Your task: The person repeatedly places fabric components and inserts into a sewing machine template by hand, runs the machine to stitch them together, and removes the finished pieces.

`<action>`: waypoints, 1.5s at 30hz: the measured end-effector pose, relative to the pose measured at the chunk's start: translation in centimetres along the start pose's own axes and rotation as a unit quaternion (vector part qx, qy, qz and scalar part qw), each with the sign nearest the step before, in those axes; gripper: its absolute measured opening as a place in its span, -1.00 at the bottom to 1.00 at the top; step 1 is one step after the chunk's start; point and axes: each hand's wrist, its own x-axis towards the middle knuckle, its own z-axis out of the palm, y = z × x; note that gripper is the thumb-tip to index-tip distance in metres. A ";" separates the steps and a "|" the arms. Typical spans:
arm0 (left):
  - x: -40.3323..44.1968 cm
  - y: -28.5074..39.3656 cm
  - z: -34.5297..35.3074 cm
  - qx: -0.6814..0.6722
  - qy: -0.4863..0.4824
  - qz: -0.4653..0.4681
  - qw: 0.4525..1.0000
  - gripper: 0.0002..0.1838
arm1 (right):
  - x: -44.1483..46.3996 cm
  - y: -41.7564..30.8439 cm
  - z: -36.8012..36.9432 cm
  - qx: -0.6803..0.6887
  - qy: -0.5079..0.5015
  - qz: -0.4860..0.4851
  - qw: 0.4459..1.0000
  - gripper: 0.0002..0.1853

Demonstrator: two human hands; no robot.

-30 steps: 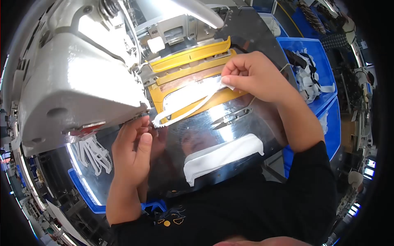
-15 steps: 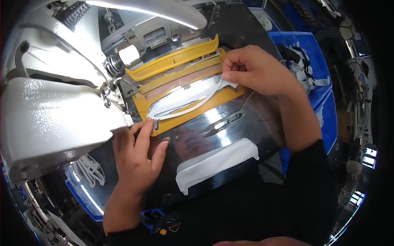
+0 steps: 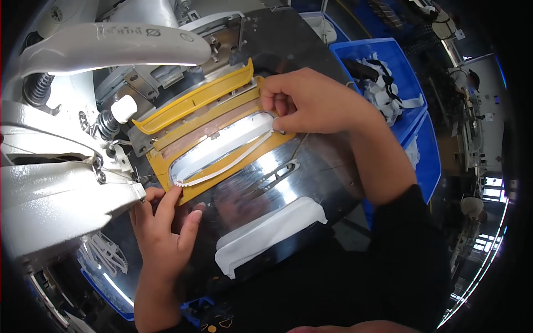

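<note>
A white sewing machine [image 3: 61, 205] stands at left beside a yellow template [image 3: 159, 167]. At far right, the right hand [image 3: 311, 102] is curled in a pinch; at near left, the left hand [image 3: 164, 227] is loosely open, its hold unclear. Between them a white strip [image 3: 225, 171] curves across the template, its far end pinched.

The white strip [image 3: 226, 170] looks like matt cloth, the yellow frame [image 3: 195, 191] smooth plastic, the tabletop [image 3: 327, 172] glossy, reflective metal
</note>
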 end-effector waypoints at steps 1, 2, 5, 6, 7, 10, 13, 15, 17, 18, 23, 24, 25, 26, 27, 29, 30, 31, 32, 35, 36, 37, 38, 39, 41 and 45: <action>0.0 0.0 0.1 -0.017 0.002 -0.010 1.000 -0.46 | 0.0 0.1 0.1 0.017 -0.010 -0.011 1.000 -0.62; -0.1 0.0 0.2 -0.033 0.003 -0.020 0.999 -0.47 | 0.0 0.0 0.2 0.015 -0.012 -0.046 0.999 -0.61; 0.0 -0.2 0.2 -0.049 0.005 -0.022 0.999 -0.47 | 0.1 -0.4 0.8 -0.016 0.008 -0.164 0.986 -0.59; -0.1 -0.2 0.2 -0.048 0.005 -0.019 0.999 -0.47 | 0.3 -0.1 1.8 -0.040 0.032 -0.213 0.976 -0.59; -0.1 -0.3 0.2 -0.051 0.004 -0.021 0.998 -0.47 | 0.5 -0.1 2.6 -0.064 0.055 -0.262 0.961 -0.59; -0.1 -0.4 0.1 -0.059 -0.002 -0.026 0.998 -0.46 | 0.5 -0.8 4.2 -0.113 0.029 -0.289 0.950 -0.57; -0.2 -0.6 0.0 -0.079 -0.019 -0.034 0.996 -0.45 | 0.5 -1.2 5.1 -0.127 0.036 -0.292 0.947 -0.48; -0.3 -0.5 -0.3 -0.104 -0.044 -0.047 0.993 -0.44 | 0.5 -1.3 5.2 -0.139 0.028 -0.284 0.948 -0.47; 0.0 -0.3 -0.6 -0.047 -0.038 -0.011 0.998 -0.39 | 0.5 -1.3 5.2 -0.147 0.019 -0.278 0.949 -0.47; 0.2 -0.2 -0.7 -0.018 -0.034 0.007 0.999 -0.36 | 0.5 -1.2 5.2 -0.146 0.019 -0.279 0.949 -0.47; 0.1 0.0 -0.4 0.027 -0.027 0.030 0.999 -0.32 | 0.9 -0.9 4.9 -0.139 0.002 -0.285 0.948 -0.54; 0.1 0.1 -0.5 0.035 -0.028 0.035 0.998 -0.32 | 0.9 -0.9 5.0 -0.130 0.008 -0.287 0.949 -0.57; 0.0 0.1 -0.4 0.035 -0.028 0.036 0.998 -0.33 | 1.0 -0.9 5.0 -0.121 0.015 -0.288 0.950 -0.60; -0.1 0.0 -0.4 0.034 -0.028 0.036 0.998 -0.34 | 1.1 -0.9 5.1 -0.113 0.021 -0.290 0.950 -0.63; -0.2 0.0 -0.4 0.034 -0.028 0.036 0.998 -0.35 | 1.1 -1.1 5.1 -0.081 0.036 -0.265 0.960 -0.66; -0.1 0.1 -0.6 0.029 -0.029 0.034 0.999 -0.37 | 1.3 -1.5 5.2 -0.017 0.062 -0.214 0.975 -0.71; -0.1 0.1 -0.7 0.027 -0.030 0.033 0.999 -0.38 | 1.5 -1.7 5.3 -0.045 0.064 -0.211 0.974 -0.74; -0.2 0.0 -0.7 0.023 -0.028 0.034 0.999 -0.38 | 1.6 -1.7 5.5 -0.074 0.067 -0.208 0.973 -0.76; -0.2 -0.1 -0.7 0.020 -0.027 0.036 0.999 -0.38 | 1.7 -1.8 5.6 -0.102 0.071 -0.204 0.971 -0.78; -0.3 -0.3 -0.4 0.022 -0.019 0.047 0.999 -0.35 | 1.5 -2.3 6.7 -0.111 0.087 -0.202 0.969 -0.85; -0.3 -0.3 -0.3 0.025 -0.016 0.050 0.998 -0.34 | 1.5 -2.3 6.9 -0.105 0.085 -0.206 0.969 -0.86; -0.3 -0.3 -0.3 0.030 -0.017 0.051 0.998 -0.32 | 1.6 -2.3 7.2 -0.099 0.082 -0.210 0.969 -0.87; -0.3 -0.2 -0.3 0.035 -0.019 0.053 0.998 -0.30 | 1.6 -2.3 7.3 -0.092 0.080 -0.213 0.969 -0.88; -0.3 -0.2 -0.3 0.040 -0.021 0.055 0.997 -0.28 | 1.6 -2.3 7.2 -0.088 0.076 -0.211 0.971 -0.89; -0.3 -0.3 -0.2 0.046 -0.021 0.060 0.997 -0.26 | 1.6 -2.4 7.0 -0.079 0.067 -0.206 0.973 -0.90; -0.3 -0.1 -0.2 0.055 -0.023 0.060 0.996 -0.26 | 1.9 -2.4 6.3 -0.062 0.031 -0.197 0.978 -0.91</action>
